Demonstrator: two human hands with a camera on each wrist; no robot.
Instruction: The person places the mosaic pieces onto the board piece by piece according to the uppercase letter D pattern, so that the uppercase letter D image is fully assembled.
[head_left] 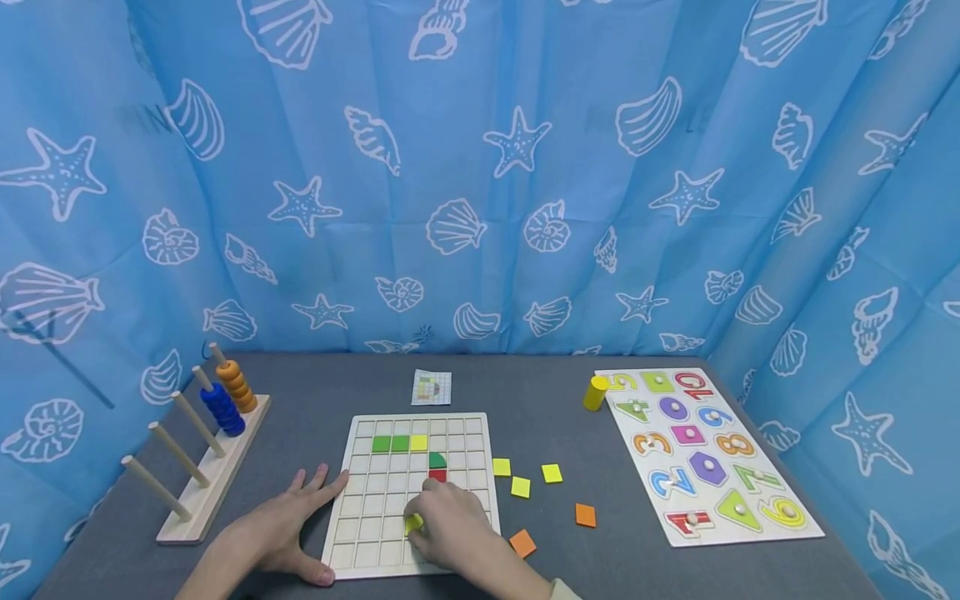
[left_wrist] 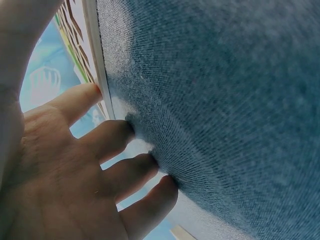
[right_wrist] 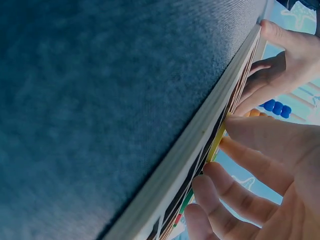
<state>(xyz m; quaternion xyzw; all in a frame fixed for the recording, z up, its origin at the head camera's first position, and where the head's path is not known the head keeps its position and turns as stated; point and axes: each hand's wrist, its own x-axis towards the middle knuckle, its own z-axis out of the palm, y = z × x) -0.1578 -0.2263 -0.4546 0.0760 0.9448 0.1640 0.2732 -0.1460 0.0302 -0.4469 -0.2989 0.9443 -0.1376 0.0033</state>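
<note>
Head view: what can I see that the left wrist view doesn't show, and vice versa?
Only the head view shows the right hand with a yellow tile in its grip, the number puzzle, the yellow cylinder and the loose orange tiles. Only the left wrist view shows the left hand from its palm side; the head view shows its back. Both share that hand, the grid board, the blue curtain and the tabletop.

Pinched yellow tile [head_left: 413, 523] partly hidden, card [head_left: 432, 388] unreadably small
</note>
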